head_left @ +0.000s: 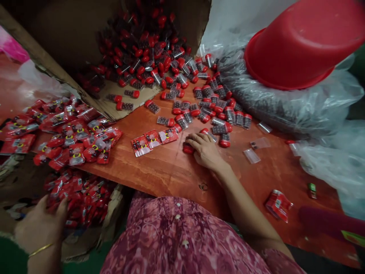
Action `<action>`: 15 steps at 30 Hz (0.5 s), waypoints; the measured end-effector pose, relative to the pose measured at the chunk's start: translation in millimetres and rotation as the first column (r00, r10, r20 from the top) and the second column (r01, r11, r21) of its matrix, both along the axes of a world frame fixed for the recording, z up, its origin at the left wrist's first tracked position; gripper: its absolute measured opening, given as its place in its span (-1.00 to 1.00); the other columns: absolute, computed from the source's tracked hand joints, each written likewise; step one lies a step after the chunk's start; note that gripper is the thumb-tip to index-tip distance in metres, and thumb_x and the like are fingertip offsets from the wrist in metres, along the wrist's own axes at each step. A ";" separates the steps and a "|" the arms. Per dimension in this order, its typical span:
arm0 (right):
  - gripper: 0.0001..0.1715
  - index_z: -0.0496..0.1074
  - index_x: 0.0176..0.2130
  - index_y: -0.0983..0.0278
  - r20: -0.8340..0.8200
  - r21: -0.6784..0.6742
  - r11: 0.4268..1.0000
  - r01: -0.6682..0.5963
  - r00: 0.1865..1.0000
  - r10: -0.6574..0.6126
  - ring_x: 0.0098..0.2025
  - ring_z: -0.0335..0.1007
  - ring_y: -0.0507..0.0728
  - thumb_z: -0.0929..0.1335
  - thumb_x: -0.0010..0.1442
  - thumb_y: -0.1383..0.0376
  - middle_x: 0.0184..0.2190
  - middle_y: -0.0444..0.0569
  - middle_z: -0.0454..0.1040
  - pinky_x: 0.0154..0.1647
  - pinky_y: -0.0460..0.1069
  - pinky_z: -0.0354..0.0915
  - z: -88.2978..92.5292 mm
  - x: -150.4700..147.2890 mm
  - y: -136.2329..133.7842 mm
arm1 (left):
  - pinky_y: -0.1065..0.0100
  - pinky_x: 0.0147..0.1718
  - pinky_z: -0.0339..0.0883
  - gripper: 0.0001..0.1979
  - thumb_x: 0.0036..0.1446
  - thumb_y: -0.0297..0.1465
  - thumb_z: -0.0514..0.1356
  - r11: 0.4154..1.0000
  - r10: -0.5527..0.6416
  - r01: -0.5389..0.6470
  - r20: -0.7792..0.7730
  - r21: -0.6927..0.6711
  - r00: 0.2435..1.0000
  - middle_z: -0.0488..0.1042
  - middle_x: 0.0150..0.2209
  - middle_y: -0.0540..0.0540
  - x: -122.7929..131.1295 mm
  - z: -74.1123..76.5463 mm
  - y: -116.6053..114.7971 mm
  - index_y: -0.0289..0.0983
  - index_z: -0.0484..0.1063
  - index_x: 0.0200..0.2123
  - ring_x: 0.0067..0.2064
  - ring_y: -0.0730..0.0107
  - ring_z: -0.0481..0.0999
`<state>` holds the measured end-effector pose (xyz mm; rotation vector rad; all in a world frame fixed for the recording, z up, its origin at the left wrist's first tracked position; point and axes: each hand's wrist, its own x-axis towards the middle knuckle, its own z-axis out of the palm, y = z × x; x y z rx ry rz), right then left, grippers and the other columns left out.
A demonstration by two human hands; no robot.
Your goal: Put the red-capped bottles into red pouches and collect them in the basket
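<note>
My right hand [203,149] rests palm down on the orange-brown table [171,171], fingers curled over a small red-capped vial [188,148]. Just left of it lie three red printed packets [154,140] in a row. My left hand [40,226], with a thin gold bangle, reaches down at the lower left into a box of red packets [80,198]; its fingers touch the pile, and their grip is hidden. Several clear vials with red caps [211,106] lie scattered beyond my right hand.
A tipped cardboard box [85,34] spills vials onto the table at the back. A heap of red packets [71,133] covers the left edge. A red plastic basin [299,42] lies on clear plastic bags [313,106] at the right. Small clear sleeves [252,155] and another red packet [278,205] lie nearby.
</note>
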<state>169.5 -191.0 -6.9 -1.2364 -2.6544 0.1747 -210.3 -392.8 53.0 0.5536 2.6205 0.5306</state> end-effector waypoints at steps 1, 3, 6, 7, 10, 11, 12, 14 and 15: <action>-0.53 0.40 -0.03 0.32 -0.008 0.011 1.000 0.029 1.000 -0.029 0.07 0.16 0.25 0.21 0.07 0.50 0.05 0.06 0.38 0.12 0.18 0.05 -0.9 -0.3 -5.6 | 0.28 -0.51 0.29 -0.82 -0.17 -0.10 0.22 0.994 0.047 -0.036 -0.103 0.106 0.994 0.37 -0.77 0.27 11.3 -2.9 6.1 0.05 0.47 -0.43 -0.48 0.20 0.50; -0.59 0.43 -0.07 0.33 -0.044 0.024 0.993 0.117 0.992 -0.116 0.04 0.21 0.25 0.19 0.12 0.47 0.00 0.07 0.42 0.09 0.15 0.08 -0.7 -4.2 -14.1 | 0.26 -0.43 0.36 -0.77 -0.13 -0.12 0.20 0.921 0.013 0.053 -0.166 0.386 0.986 0.54 -0.56 0.14 42.6 -9.7 31.1 -0.08 0.51 -0.40 -0.42 0.24 0.52; -0.64 0.45 -0.12 0.38 -0.087 -0.001 0.962 0.274 0.958 -0.273 -0.08 0.31 0.23 0.16 0.24 0.32 -0.11 0.13 0.50 -0.05 0.09 0.18 4.2 -19.7 -16.2 | 0.21 -0.21 0.38 -0.67 -0.04 -0.15 0.17 0.765 -0.359 0.446 -0.268 0.464 0.894 0.59 -0.31 -0.09 93.6 -18.3 92.4 -0.23 0.53 -0.31 -0.30 0.22 0.55; -0.60 0.45 -0.13 0.38 -0.079 -0.018 0.947 0.320 0.944 -0.320 -0.13 0.34 0.23 0.15 0.27 0.24 -0.17 0.15 0.52 -0.10 0.07 0.20 7.0 -27.4 -14.2 | 0.16 -0.11 0.34 -0.65 -0.02 -0.15 0.16 0.689 -0.494 0.597 -0.337 0.411 0.802 0.58 -0.23 -0.14 108.2 -20.7 115.3 -0.24 0.52 -0.25 -0.20 0.17 0.54; -0.45 0.48 -0.23 0.37 -0.007 -0.055 0.902 0.429 0.903 -0.430 -0.22 0.38 0.25 0.15 0.25 0.02 -0.30 0.18 0.53 -0.22 0.05 0.20 16.6 -53.3 -3.0 | -0.06 0.16 -0.03 -0.59 -0.02 -0.15 0.18 0.534 -0.680 0.817 -0.464 0.217 0.567 0.37 0.09 -0.26 140.1 -28.6 176.0 -0.28 0.50 -0.17 0.18 -0.05 0.24; -0.43 0.48 -0.26 0.37 0.014 -0.061 0.891 0.450 0.893 -0.450 -0.23 0.39 0.26 0.15 0.24 -0.01 -0.32 0.20 0.53 -0.24 0.04 0.20 19.3 -61.0 1.8 | -0.10 0.18 -0.12 -0.60 -0.03 -0.14 0.19 0.503 -0.726 0.849 -0.453 0.161 0.517 0.30 0.14 -0.29 146.7 -31.8 190.8 -0.30 0.51 -0.21 0.23 -0.11 0.13; -0.42 0.48 -0.28 0.37 0.031 -0.071 0.882 0.466 0.885 -0.465 -0.23 0.39 0.27 0.16 0.22 -0.03 -0.33 0.22 0.53 -0.26 0.04 0.19 21.3 -67.6 6.6 | -0.14 0.19 -0.18 -0.63 -0.03 -0.15 0.19 0.475 -0.767 0.872 -0.431 0.118 0.476 0.25 0.18 -0.30 151.5 -35.1 202.2 -0.31 0.52 -0.26 0.26 -0.15 0.05; -0.46 0.48 -0.32 0.36 0.045 -0.124 0.865 0.487 0.873 -0.485 -0.26 0.40 0.27 0.21 0.19 -0.03 -0.36 0.21 0.52 -0.32 0.02 0.17 22.8 -76.1 15.5 | -0.17 0.19 -0.24 -0.70 -0.03 -0.18 0.20 0.439 -0.821 0.895 -0.369 0.078 0.435 0.20 0.20 -0.30 156.1 -41.0 215.2 -0.31 0.53 -0.37 0.27 -0.19 -0.02; -0.52 0.48 -0.34 0.34 0.032 -0.175 0.855 0.487 0.871 -0.490 -0.31 0.40 0.24 0.23 0.18 0.00 -0.40 0.18 0.52 -0.36 0.01 0.16 22.3 -77.9 18.8 | -0.17 0.19 -0.24 -0.73 -0.02 -0.20 0.20 0.434 -0.833 0.897 -0.345 0.079 0.433 0.20 0.20 -0.29 156.4 -42.9 217.5 -0.30 0.53 -0.41 0.28 -0.19 -0.02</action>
